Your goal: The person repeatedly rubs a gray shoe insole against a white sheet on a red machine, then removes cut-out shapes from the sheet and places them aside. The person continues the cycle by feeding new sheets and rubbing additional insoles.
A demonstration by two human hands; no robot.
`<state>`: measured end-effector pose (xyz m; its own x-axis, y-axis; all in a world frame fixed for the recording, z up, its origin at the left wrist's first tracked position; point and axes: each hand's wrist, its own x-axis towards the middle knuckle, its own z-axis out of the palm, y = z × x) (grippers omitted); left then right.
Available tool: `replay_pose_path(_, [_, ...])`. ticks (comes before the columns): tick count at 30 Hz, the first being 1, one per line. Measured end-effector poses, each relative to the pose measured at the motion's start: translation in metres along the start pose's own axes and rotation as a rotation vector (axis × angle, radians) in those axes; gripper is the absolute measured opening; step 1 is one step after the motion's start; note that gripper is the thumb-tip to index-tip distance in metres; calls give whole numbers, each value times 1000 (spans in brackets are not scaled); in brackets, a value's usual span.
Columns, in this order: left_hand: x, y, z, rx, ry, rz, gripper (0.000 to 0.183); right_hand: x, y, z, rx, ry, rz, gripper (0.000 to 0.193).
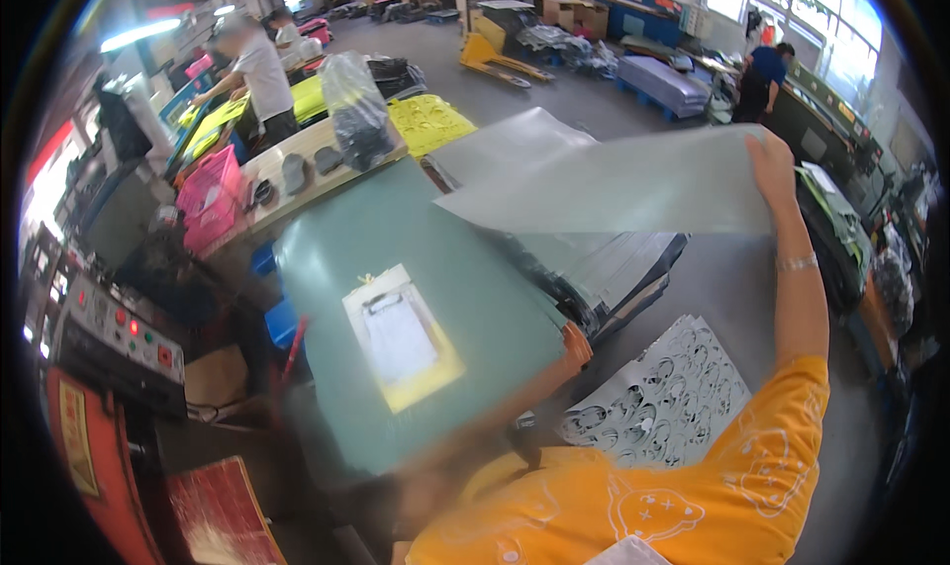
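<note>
My right hand (770,169) is raised at the right, its fingers closed on the corner of a large pale grey, slightly see-through sheet (643,184). The sheet spans leftward from the hand, over a stack of similar grey sheets (604,268) with dark, uneven edges. Low in the middle, my left hand (421,498) is smeared by motion beside the near edge of a big green stack of sheets (426,229); its fingers cannot be made out. On that green stack lies a clipboard with white paper (399,335), over a yellow and white card (435,372).
A grey sheet with many cut-out holes (663,397) lies right of the green stack. At left stand a control box with buttons (119,328) and a pink basket (211,199). A bench (297,194) carries small dark pieces. Beyond are a yellow pallet jack (500,60) and co-workers.
</note>
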<state>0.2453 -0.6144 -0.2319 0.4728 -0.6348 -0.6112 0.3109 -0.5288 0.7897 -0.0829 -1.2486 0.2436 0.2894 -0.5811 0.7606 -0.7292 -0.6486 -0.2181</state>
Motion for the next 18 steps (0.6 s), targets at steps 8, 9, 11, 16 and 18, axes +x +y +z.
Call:
replay_pose_path(8, [-110, 31, -31, 50, 99, 363, 20, -76, -53, -243, -71, 190, -62, 39])
replay_pose_path(9, [-119, 41, -26, 139, 103, 359, 21, -75, -66, -275, -71, 255, -160, 39])
replay_pose_path(11, [-135, 61, -7, 121, 59, 503, 21, -71, -88, -336, 62, 336, -200, 39])
replay_pose_path(16, [-174, 92, 62, 65, -82, 610, 24, -85, -113, -401, 257, 294, -151, 39])
replay_pose_path(18, [-191, 97, 93, 62, -119, 648, 28, -97, -109, -397, 291, 186, -257, 37])
